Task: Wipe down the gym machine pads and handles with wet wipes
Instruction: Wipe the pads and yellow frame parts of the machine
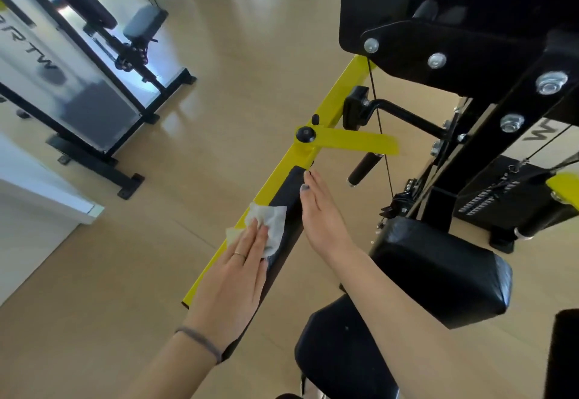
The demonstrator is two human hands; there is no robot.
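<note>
A long black arm pad (289,192) runs along a yellow machine bar (332,98) in the middle of the view. My left hand (233,276) lies flat on a white wet wipe (272,223), pressing it onto the pad with straight fingers. My right hand (319,214) rests against the pad's right edge, fingers straight and reaching toward its far end. A black foam handle (365,168) hangs just right of the pad. Two larger black pads sit lower right, one (438,268) above the other (344,351).
The black machine frame (488,63) with bolts and a thin cable (380,129) rises at the upper right. Another machine with a grey pad (142,24) stands at the upper left. A white ledge (47,192) sits at the left over tan floor (235,69).
</note>
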